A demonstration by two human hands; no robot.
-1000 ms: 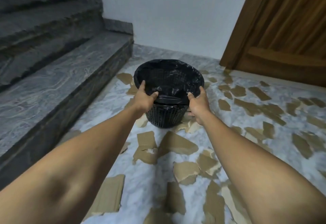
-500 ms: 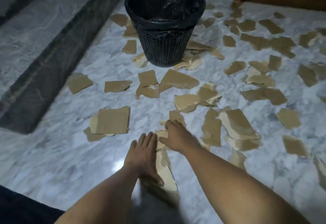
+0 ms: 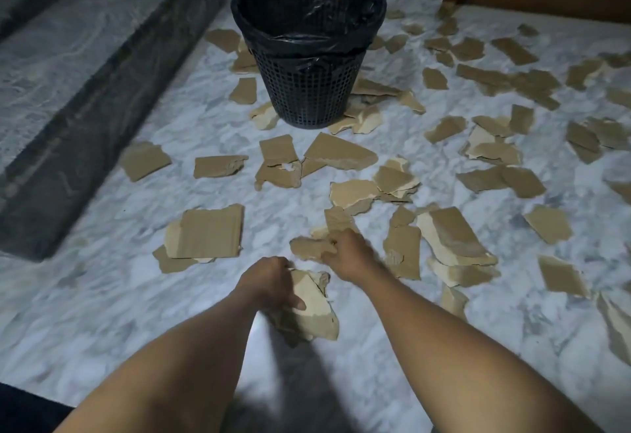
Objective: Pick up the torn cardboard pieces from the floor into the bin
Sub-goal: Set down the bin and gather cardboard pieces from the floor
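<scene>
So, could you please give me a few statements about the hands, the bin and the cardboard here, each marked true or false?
1. The bin stands upright on the floor and is lined with a black bag. True.
2. The left hand holds nothing. False: it grips a pale cardboard piece.
3. The right hand pinches a brown cardboard piece. True.
4. The floor has been cleared of cardboard. False: many torn pieces lie scattered over it.
5. Cardboard is heaped above the bin's rim. False: nothing rises above the rim.
</scene>
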